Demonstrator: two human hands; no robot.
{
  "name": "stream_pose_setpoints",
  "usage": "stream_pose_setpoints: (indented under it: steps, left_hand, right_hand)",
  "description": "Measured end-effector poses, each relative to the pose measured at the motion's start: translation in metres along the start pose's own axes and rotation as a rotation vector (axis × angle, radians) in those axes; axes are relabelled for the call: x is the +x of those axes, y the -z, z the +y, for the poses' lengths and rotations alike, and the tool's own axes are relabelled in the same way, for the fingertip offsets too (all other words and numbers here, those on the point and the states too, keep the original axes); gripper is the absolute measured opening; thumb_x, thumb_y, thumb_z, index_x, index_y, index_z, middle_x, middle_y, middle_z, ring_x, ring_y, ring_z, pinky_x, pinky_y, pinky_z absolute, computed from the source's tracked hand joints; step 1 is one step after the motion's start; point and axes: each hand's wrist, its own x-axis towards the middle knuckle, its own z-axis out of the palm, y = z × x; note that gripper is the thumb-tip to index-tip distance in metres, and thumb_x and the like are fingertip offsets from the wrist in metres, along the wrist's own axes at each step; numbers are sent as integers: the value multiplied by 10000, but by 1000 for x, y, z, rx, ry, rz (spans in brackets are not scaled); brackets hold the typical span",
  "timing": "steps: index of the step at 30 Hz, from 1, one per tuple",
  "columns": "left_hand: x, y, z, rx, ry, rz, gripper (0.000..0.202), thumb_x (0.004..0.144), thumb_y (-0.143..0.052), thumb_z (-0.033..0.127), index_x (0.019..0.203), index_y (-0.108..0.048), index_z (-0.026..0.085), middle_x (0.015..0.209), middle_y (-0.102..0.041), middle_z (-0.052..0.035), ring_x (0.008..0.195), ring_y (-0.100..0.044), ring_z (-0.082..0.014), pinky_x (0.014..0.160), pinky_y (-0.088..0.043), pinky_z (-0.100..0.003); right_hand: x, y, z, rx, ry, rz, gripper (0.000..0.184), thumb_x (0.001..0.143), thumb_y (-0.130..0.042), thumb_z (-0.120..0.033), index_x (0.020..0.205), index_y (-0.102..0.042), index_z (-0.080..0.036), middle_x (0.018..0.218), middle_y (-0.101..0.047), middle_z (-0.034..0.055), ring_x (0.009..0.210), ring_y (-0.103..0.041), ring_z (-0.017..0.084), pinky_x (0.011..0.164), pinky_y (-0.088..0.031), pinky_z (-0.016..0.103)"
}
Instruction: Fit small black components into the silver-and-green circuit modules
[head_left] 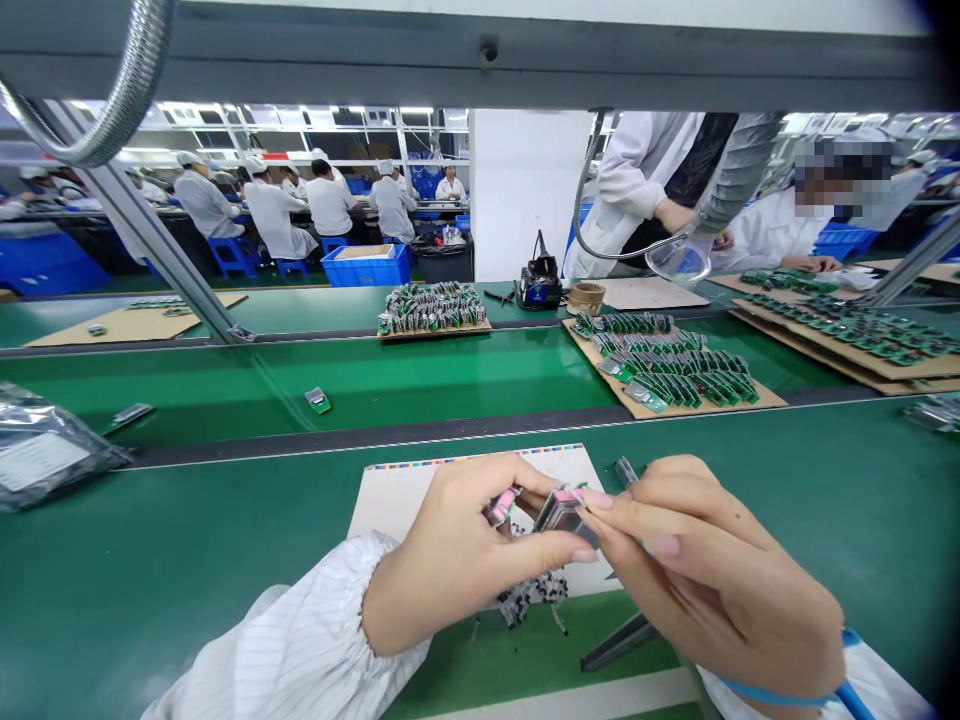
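My left hand (472,560) is closed around a few small circuit boards (566,515) with metal casings, held above a white sheet (397,495). Pink strips (504,507) show at the boards' ends. My right hand (712,570) pinches at the pink end of the front board, thumb and forefinger together. What exactly lies between those fingertips is partly hidden. From beneath my right palm juts a dark, tapered metal tool (619,642), perhaps tweezers; the palm hides the rest of it. Below my left hand lies a pile of tiny black-and-white parts (532,600).
Circuit boards stand in rows on cardboard (765,392) at the right, with another batch (435,308) behind. A single board (318,400) lies on the green belt (240,385). A silvery bag (45,450) is at far left. A person's sleeve (622,170) and a duct (742,165) are opposite.
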Motion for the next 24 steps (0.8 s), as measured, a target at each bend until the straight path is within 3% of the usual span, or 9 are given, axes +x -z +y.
stream_pose_setpoints:
  steps: [5,10,14,18,24]
  left_hand:
    - [-1,0,0,-2,-10,-6,281,577,-858,155,745,-633,172,625,-648,64,513,-546,-50,494,-424,-120]
    - [-1,0,0,-8,-2,-21,274,583,-856,157,742,-633,174,616,-638,66,523,-548,-53,500,-422,-123]
    - [-1,0,1,-23,12,-39,269,580,-858,165,727,-633,169,584,-619,68,499,-529,-55,486,-407,-137]
    - [-1,0,0,-13,-6,-36,258,586,-855,176,712,-630,170,582,-628,58,506,-543,-74,501,-420,-163]
    - [0,1,1,25,4,-37,235,611,-834,149,725,-631,177,627,-661,44,538,-578,-92,495,-428,-172]
  right_hand:
    - [0,-1,0,31,20,29,344,813,-549,126,1067,-531,-104,913,-669,113,722,-577,176,597,-428,351]
    - [-4,-3,4,85,-27,22,341,802,-552,109,1029,-549,-146,893,-681,72,694,-556,166,618,-436,351]
    - [-4,-8,6,259,-143,111,369,770,-554,121,945,-519,-202,881,-689,26,677,-546,152,629,-444,334]
    - [-3,-14,5,386,-191,203,452,744,-558,148,1020,-501,-205,878,-701,31,661,-547,153,615,-437,328]
    - [-4,-13,4,403,-264,133,477,779,-563,109,1094,-496,-243,927,-675,27,820,-580,198,727,-479,378]
